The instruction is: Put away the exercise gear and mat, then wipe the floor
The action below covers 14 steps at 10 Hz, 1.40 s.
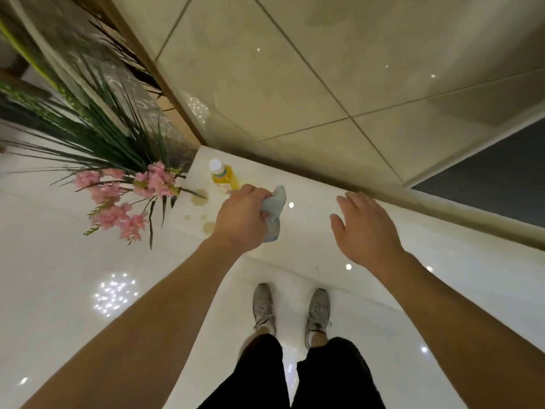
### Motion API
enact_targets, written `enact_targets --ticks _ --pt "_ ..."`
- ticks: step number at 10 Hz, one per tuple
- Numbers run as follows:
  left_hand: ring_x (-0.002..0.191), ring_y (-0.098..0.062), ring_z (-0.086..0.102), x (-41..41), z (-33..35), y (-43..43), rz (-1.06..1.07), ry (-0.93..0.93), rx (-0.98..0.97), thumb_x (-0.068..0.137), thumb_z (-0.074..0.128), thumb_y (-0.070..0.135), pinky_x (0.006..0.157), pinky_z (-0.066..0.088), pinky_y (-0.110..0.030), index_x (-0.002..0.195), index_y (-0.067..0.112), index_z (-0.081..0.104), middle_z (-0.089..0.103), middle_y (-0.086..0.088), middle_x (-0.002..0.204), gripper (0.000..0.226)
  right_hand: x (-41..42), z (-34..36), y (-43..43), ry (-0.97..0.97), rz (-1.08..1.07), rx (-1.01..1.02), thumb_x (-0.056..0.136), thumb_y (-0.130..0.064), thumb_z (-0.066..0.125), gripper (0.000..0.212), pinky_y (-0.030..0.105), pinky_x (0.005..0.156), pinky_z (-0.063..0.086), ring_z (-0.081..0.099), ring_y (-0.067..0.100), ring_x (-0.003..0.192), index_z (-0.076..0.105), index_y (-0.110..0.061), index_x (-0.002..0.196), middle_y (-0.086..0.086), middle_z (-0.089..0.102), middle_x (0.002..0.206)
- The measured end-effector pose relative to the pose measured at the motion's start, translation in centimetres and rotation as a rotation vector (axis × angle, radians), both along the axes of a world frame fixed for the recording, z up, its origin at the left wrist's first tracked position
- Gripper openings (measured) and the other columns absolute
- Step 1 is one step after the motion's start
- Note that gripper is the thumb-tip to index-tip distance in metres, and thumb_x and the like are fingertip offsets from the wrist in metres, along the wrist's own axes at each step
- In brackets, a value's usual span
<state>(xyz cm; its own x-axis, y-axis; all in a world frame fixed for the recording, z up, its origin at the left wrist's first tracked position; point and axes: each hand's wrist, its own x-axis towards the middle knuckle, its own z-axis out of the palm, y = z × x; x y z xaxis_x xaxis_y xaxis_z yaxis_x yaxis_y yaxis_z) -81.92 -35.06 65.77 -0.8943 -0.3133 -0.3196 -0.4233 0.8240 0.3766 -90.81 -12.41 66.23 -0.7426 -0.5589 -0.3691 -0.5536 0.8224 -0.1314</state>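
My left hand (240, 216) grips a crumpled light blue cloth (275, 208) above the glossy white floor (73, 276). Just beyond that hand a bottle of yellow liquid with a white cap (222, 175) stands on the floor by the wall corner. Several yellowish spill spots (200, 199) lie on the tiles to the left of the hand. My right hand (364, 228) hovers to the right with its fingers spread and straight, holding nothing. No mat or exercise gear is in sight.
A plant with long green leaves and pink flowers (118, 196) leans in from the left, close to the spill. A beige tiled wall (324, 84) rises straight ahead, with a dark panel (501, 178) at the right. My feet in grey shoes (292, 308) stand below.
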Motion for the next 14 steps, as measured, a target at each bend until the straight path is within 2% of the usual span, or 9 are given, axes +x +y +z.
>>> enact_targets --ticks 2,3,4,6,9,10,11,12,14 --pt "0.099 -0.024 0.055 -2.3 -6.2 -2.0 -0.098 -0.027 0.003 0.083 0.043 0.027 0.083 0.050 -0.041 0.104 0.018 0.063 0.060 -0.003 0.104 0.030 -0.2 -5.8 -1.2 -0.045 -0.053 0.039 0.102 -0.040 0.030 0.052 0.038 0.119 0.019 0.028 0.026 0.144 0.037 -0.013 0.147 0.008 0.036 0.154" --pt "0.099 -0.022 0.056 -2.7 -10.0 -2.4 -0.115 -0.038 0.000 0.088 0.052 0.021 0.085 0.049 -0.036 0.107 0.017 0.062 0.059 -0.003 0.107 0.022 -0.4 -9.3 -1.7 -0.052 -0.044 0.063 0.101 -0.042 0.028 0.053 0.040 0.118 0.022 0.032 0.027 0.142 0.041 -0.014 0.144 0.007 0.039 0.152" --pt "0.099 -0.024 0.056 -2.8 -14.0 -2.7 -0.127 -0.055 0.005 0.087 0.052 0.021 0.084 0.049 -0.037 0.106 0.017 0.063 0.058 -0.004 0.107 0.022 -0.7 -13.0 -1.8 -0.064 -0.071 0.046 0.100 -0.043 0.024 0.056 0.041 0.117 0.025 0.036 0.028 0.140 0.045 -0.012 0.142 0.009 0.043 0.149" --pt "0.110 -0.024 0.051 -3.4 -20.5 -1.9 -0.144 -0.062 -0.004 0.090 0.057 0.026 0.095 0.044 -0.034 0.124 0.019 0.062 0.051 -0.004 0.124 0.034 -1.5 -19.9 -1.9 -0.092 -0.126 0.032 0.101 -0.041 0.029 0.054 0.040 0.118 0.023 0.033 0.028 0.142 0.041 -0.012 0.145 0.009 0.040 0.151" --pt "0.120 -0.029 0.045 -4.0 -29.1 -0.8 -0.120 -0.003 0.003 0.083 0.060 0.016 0.100 0.035 -0.040 0.125 0.023 0.062 0.049 -0.006 0.129 0.043 -1.2 -26.9 -1.1 -0.080 -0.143 0.001 0.096 -0.044 0.022 0.061 0.042 0.117 0.024 0.035 0.031 0.141 0.045 -0.011 0.141 0.011 0.045 0.147" --pt "0.133 -0.029 0.036 -3.5 -30.6 -0.5 -0.164 -0.023 0.015 0.079 0.062 0.019 0.110 0.025 -0.043 0.130 0.029 0.058 0.041 -0.006 0.144 0.052 -0.9 -28.1 -0.7 -0.093 -0.151 0.015 0.096 -0.043 0.023 0.060 0.041 0.117 0.023 0.032 0.030 0.142 0.044 -0.011 0.142 0.010 0.044 0.149" --pt "0.143 -0.030 0.024 -3.0 -31.2 -0.2 -0.233 -0.037 -0.003 0.078 0.066 0.032 0.120 0.009 -0.049 0.139 0.033 0.048 0.028 -0.006 0.157 0.064 -1.0 -28.5 -0.6 -0.109 -0.156 0.007 0.098 -0.042 0.025 0.058 0.042 0.118 0.024 0.031 0.030 0.142 0.043 -0.011 0.143 0.011 0.043 0.149" --pt "0.149 -0.030 0.013 -2.6 -31.3 0.2 -0.258 -0.027 -0.028 0.083 0.061 0.045 0.121 0.002 -0.055 0.147 0.034 0.038 0.018 -0.007 0.162 0.069 -1.3 -28.5 -0.5 -0.113 -0.176 -0.011 0.095 -0.043 0.024 0.061 0.043 0.118 0.026 0.032 0.031 0.142 0.044 -0.010 0.143 0.012 0.044 0.149" --pt "0.152 -0.028 0.004 -2.5 -30.8 0.0 -0.231 -0.029 -0.018 0.088 0.047 0.057 0.121 -0.003 -0.053 0.154 0.031 0.026 0.013 -0.006 0.164 0.074 -1.3 -28.5 -0.1 -0.113 -0.180 -0.004 0.096 -0.044 0.023 0.061 0.042 0.118 0.025 0.031 0.031 0.142 0.042 -0.011 0.144 0.011 0.042 0.150"
